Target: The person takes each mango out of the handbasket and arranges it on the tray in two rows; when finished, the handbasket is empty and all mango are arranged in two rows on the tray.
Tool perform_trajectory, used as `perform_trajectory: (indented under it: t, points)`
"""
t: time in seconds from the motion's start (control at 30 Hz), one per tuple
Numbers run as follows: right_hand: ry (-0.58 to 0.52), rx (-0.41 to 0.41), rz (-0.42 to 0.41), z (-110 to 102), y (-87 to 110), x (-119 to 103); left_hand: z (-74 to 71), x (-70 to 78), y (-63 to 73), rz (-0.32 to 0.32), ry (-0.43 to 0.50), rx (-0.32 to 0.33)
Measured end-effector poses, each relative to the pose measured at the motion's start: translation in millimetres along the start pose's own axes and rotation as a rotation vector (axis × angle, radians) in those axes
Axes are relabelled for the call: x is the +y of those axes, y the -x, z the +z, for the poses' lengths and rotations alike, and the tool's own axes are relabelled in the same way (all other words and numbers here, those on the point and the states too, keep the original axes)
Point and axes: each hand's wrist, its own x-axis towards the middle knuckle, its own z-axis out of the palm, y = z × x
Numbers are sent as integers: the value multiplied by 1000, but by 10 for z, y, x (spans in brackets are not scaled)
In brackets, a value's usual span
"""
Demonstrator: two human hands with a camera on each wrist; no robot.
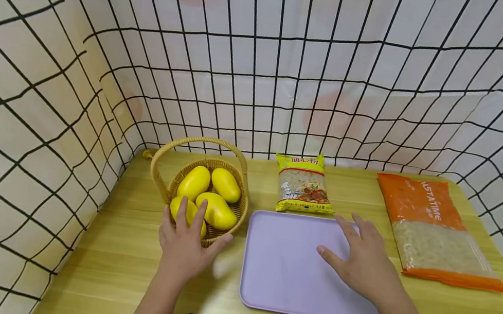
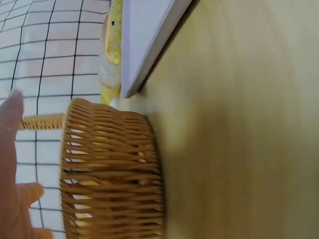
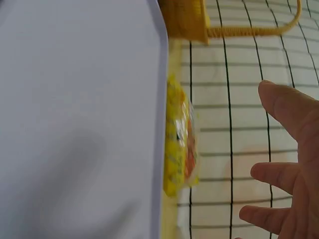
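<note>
A round wicker basket (image 1: 242,217) with a tall hooped handle holds several yellow mangoes (image 1: 216,211). Over its near edge my left hand (image 1: 185,248) is spread, fingers apart, with the fingertips overlapping the nearest mango in the head view. In the left wrist view the woven side of the basket (image 2: 112,174) stands below those fingers. My right hand (image 1: 367,263) hovers with splayed fingers above the right part of a lilac tray (image 1: 288,265), holding nothing. The right wrist view shows the tray (image 3: 84,99) beneath that hand and its shadow on it.
Behind the tray stands a small yellow pasta packet (image 1: 304,184). A larger orange and clear pasta bag (image 1: 438,235) lies at the right on the wooden table (image 1: 98,274). White cloth with a black wire grid (image 1: 265,75) closes off the back and sides.
</note>
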Motion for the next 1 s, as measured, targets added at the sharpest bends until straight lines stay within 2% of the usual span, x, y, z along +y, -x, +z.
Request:
perform_trajectory:
  t: [0.13, 0.23, 0.4, 0.6, 0.73, 0.83, 1.0]
  points:
    - [-93, -3, -27, 108, 77, -138, 51, -89, 69, -72, 125, 69]
    - [-161, -12, -28, 183, 98, -275, 97, -145, 45, -140, 296, 168]
    - [-302, 16, -80, 342, 98, -471, 158, -237, -107, -218, 647, 342]
    - [-437, 16, -149, 531, 94, -647, 251, -337, -268, -272, 945, 464]
    - [-475, -16, -194, 591, 82, -774, 320, -340, -349, -318, 1125, 529]
    - [-480, -46, -226, 622, 56, -879, 382, -335, -397, -334, 1183, 565]
    - [-482, -70, -248, 639, -41, -1044, 472, -348, -410, -297, 1153, 575]
